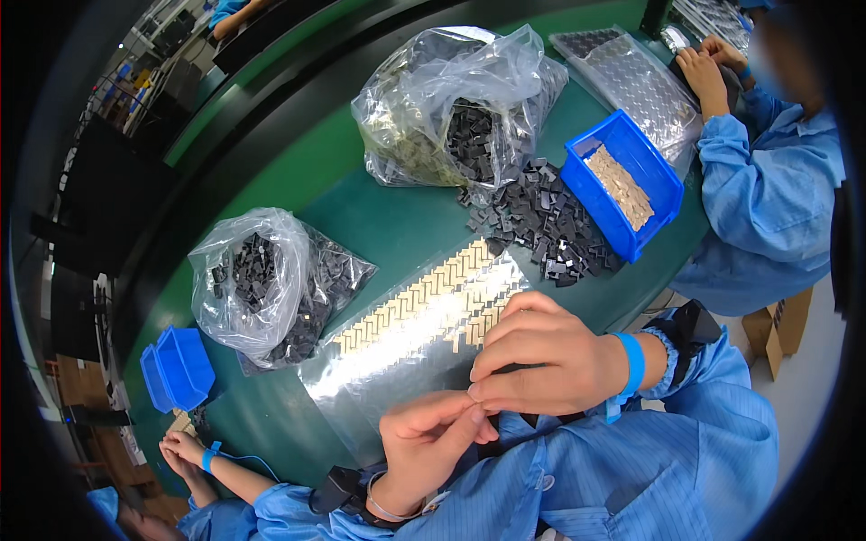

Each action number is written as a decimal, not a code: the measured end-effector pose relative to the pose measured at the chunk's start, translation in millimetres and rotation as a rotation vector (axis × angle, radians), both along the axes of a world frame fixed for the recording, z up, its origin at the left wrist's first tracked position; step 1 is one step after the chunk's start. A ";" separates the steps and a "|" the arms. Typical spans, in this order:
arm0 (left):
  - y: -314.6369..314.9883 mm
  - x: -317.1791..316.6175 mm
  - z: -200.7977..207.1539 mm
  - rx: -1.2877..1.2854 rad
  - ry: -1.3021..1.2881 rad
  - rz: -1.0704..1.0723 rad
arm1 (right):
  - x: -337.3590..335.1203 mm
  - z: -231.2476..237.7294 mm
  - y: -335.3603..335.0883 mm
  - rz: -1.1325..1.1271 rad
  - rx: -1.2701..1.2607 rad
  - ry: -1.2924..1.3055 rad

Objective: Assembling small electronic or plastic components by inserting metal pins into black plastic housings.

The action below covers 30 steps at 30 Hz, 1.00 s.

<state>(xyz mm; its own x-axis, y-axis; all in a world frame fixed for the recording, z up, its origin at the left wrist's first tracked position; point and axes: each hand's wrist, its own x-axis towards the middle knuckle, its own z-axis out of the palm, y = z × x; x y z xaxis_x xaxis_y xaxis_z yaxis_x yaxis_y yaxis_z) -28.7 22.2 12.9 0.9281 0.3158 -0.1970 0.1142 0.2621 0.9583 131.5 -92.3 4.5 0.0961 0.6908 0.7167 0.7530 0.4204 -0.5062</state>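
My left hand and my right hand meet fingertip to fingertip over the near edge of the work surface. Both are closed in a pinch, and whatever lies between the fingertips is too small or hidden to name. Just beyond them lies a clear plastic sheet with rows of small pale, cream-coloured strip-like pieces set in a zigzag pattern. My right hand covers part of the near rows. A heap of small black rectangular parts is spread behind the sheet.
Clear bags of black parts stand at the back and left. A blue bin holds tan pieces; another blue bin sits far left. Co-workers' hands are at the upper right and lower left. Clear trays lie at the back right.
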 end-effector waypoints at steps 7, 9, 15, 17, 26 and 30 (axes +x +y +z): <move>-5.8 4.4 -1.4 0.243 -0.027 0.096 | -4.4 -3.6 1.7 -0.004 -0.114 0.078; -5.4 5.3 -0.6 0.324 -0.025 0.092 | -6.1 -3.6 2.8 -0.048 -0.081 0.018; -2.6 5.1 -2.0 0.395 -0.041 0.043 | -6.0 0.6 3.5 -0.079 -0.139 -0.067; -1.4 1.1 -3.1 0.283 -0.031 0.072 | 0.7 4.1 5.9 -0.100 -0.170 0.067; -1.9 1.5 -2.6 0.002 -0.036 0.263 | -6.0 -1.1 0.4 0.198 -0.519 0.949; -5.1 1.5 -4.4 0.033 -0.013 0.289 | -13.1 0.2 3.7 0.146 -0.503 1.039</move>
